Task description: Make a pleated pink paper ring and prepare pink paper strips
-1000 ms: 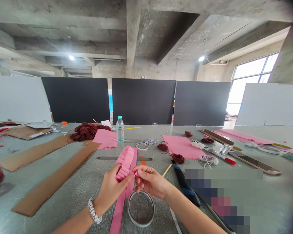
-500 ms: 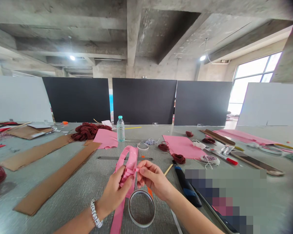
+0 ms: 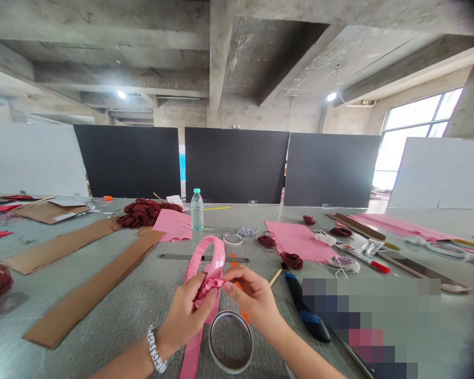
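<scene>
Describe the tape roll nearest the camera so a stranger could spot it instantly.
On the grey table, find the left hand and right hand at the pink loop. Just below them in the picture lies the tape roll, an open ring. It looks clearly larger than the similar white ring beyond the hands.

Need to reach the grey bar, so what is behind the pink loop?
Behind the pink loop, the grey bar crosses the tabletop, showing through the loop's opening and past both sides. The stretches behind the loop's band are covered, as is whatever the left hand hides.
</scene>
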The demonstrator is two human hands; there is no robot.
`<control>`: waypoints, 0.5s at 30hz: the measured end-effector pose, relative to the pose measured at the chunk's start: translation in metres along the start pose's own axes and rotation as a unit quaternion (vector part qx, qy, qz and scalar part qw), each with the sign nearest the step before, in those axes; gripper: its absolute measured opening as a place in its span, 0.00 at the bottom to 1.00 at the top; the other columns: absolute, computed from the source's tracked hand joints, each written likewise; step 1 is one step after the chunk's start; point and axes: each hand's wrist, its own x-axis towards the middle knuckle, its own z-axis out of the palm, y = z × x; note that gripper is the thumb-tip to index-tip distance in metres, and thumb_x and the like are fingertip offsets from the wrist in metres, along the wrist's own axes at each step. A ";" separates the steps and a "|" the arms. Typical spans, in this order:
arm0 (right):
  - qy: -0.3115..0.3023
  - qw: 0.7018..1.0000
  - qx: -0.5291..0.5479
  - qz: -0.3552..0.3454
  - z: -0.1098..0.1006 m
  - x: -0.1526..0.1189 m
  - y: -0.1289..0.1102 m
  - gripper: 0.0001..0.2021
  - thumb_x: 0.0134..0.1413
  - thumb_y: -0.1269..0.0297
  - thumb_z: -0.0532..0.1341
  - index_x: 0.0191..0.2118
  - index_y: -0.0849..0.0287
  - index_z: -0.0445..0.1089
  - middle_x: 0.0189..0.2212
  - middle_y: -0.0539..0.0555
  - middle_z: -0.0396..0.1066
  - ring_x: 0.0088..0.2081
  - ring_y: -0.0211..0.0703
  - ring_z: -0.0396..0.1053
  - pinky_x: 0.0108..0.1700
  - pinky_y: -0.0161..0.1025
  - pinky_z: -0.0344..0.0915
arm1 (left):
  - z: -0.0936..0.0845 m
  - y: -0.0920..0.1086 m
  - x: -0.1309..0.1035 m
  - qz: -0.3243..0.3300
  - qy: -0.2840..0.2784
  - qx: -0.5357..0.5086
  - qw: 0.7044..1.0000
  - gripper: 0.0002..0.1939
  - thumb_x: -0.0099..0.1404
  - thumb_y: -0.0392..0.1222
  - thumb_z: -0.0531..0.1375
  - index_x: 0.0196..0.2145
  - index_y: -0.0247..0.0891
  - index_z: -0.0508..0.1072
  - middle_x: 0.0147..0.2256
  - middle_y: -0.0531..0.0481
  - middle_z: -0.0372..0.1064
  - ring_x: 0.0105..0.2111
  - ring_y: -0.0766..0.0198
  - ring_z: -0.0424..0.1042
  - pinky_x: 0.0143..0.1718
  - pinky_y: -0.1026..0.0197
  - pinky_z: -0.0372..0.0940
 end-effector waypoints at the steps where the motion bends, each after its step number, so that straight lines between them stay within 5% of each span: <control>1: 0.004 1.000 -0.003 0.002 0.000 -0.001 0.001 0.03 0.46 0.68 0.60 0.31 0.55 0.68 0.27 0.49 0.67 0.31 0.38 0.63 0.36 0.37 0.60 | 0.000 0.000 0.000 0.004 -0.001 0.008 1.000 0.07 0.60 0.41 0.49 0.25 0.38 0.58 0.20 0.57 0.54 0.20 0.70 0.55 0.23 0.67 0.51; 15: 0.035 0.989 -0.140 -0.012 0.004 -0.002 -0.002 0.03 0.47 0.65 0.59 0.27 0.59 0.66 0.25 0.49 0.68 0.29 0.37 0.64 0.33 0.34 0.61 | 0.000 0.001 -0.001 0.029 -0.004 0.053 0.998 0.08 0.60 0.41 0.49 0.24 0.39 0.55 0.21 0.57 0.55 0.21 0.69 0.56 0.24 0.66 0.51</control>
